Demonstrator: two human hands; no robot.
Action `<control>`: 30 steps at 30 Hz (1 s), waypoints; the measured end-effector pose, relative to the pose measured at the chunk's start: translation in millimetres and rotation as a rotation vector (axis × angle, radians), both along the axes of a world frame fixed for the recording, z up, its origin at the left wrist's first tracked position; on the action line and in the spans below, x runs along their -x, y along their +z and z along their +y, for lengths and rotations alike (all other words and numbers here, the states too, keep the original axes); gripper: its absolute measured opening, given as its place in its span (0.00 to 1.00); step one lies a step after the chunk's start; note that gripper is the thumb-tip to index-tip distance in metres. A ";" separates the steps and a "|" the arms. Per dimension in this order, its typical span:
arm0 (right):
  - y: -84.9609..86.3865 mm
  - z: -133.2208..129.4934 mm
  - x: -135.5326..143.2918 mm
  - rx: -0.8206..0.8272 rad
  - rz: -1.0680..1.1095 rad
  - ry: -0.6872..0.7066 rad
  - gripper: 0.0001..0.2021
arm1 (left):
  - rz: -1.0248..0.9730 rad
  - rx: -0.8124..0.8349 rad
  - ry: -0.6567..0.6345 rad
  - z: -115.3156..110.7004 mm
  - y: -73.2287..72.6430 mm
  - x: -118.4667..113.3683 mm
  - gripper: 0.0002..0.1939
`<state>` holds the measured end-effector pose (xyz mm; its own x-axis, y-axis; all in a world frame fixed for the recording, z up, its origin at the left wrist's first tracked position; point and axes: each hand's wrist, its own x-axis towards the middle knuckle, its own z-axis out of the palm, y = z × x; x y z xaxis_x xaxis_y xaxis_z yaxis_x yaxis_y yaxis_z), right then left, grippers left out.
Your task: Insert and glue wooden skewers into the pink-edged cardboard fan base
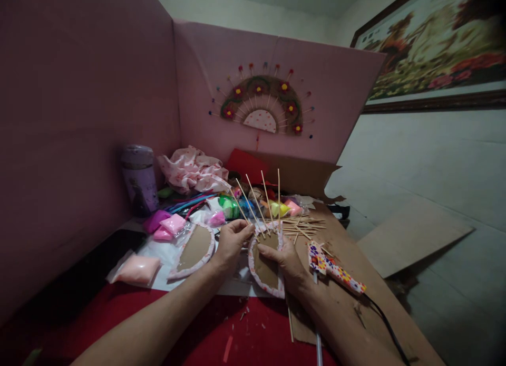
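My right hand [288, 258] grips a half-round cardboard piece [266, 269] with a pale spotted cloth rim, its thumb lying on the brown face. Several thin wooden sticks [279, 194] fan upward from the upper edge of this piece. At the leftmost stick, my left hand [236, 241] has its fingers pinched together by the rim. A second half-round piece [195, 248] with the same kind of rim lies on white paper to the left. Right of my right hand rests a flower-patterned glue gun [336, 271] with a black cord.
Loose sticks [304, 226] lie behind the glue gun. Bags of coloured clay [233, 206], crumpled pink cloth [193, 170] and a purple tumbler [139, 180] stand or lie farther back. A decorated fan [260, 105] is on the pink panel. A clay bag [138, 269] sits at left.
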<state>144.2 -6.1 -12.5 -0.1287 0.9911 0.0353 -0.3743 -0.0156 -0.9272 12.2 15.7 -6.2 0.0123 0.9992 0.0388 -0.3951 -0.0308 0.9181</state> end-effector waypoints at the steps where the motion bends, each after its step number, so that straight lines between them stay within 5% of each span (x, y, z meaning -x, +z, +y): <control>1: -0.7 0.6 -0.1 -0.006 0.002 0.002 0.24 | 0.000 0.004 0.002 -0.2 0.1 0.0 0.19; 30: 0.9 -1.6 -0.5 -0.020 0.004 0.019 0.23 | 0.006 -0.010 0.009 -2.6 3.7 -0.2 0.19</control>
<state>144.7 -7.7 -11.5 -0.1477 0.9875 0.0555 -0.3775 -0.0045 -0.9260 12.4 13.0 -2.5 0.0037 0.9988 0.0483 -0.3891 -0.0430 0.9202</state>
